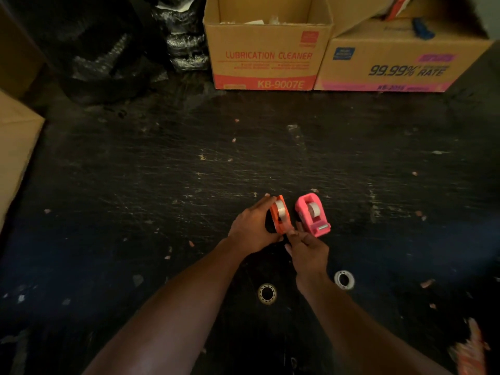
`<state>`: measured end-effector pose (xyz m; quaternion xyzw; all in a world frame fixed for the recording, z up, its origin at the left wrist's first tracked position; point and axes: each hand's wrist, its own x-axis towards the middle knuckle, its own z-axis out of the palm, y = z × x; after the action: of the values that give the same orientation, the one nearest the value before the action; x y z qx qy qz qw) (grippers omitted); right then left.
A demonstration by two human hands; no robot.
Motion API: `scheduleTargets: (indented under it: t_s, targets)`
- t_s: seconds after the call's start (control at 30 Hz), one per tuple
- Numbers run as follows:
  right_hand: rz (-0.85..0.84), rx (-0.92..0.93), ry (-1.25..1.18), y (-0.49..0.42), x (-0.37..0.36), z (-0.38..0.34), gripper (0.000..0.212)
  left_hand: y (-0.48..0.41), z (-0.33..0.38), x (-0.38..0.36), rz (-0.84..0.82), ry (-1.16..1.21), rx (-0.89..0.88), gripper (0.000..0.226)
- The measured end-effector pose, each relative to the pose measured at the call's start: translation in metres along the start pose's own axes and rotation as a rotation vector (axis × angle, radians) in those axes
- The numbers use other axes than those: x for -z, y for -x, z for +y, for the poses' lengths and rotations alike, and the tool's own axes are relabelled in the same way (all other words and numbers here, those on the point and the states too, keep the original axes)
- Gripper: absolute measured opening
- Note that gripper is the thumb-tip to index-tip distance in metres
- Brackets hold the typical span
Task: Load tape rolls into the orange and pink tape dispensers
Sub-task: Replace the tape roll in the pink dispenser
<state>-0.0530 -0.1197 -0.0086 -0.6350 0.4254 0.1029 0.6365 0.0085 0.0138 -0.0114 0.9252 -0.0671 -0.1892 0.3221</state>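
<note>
The orange tape dispenser (280,215) stands on the dark floor with a tape roll (281,208) seated in it. My left hand (253,228) wraps its left side and holds it. My right hand (305,249) is at its near end, fingertips pinched together by the cutter; whether tape is between them is too small to tell. Just to the right stands the pink tape dispenser (312,215), untouched, with a tape roll (313,209) inside. Two ring-shaped rolls or cores lie nearer me, one (267,293) between my forearms and a white one (344,279) right of my right wrist.
Two cardboard boxes (266,58) (400,63) stand along the far edge. Black plastic bags (113,55) are piled at the far left, and another carton (16,147) juts in from the left. Small scraps litter the scratched dark floor (189,163).
</note>
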Motion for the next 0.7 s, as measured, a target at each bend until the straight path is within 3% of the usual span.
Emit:
scheduleTargets:
  t_s: [0.1,0.7]
  targets:
    - [0.007,-0.021,0.008,0.003,0.0,0.0,0.015,-0.003,0.001,0.0,-0.038,0.038,-0.029,0.109]
    - [0.011,0.01,-0.04,0.007,-0.006,0.013,0.02,-0.01,-0.002,0.002,-0.109,0.05,-0.078,0.105]
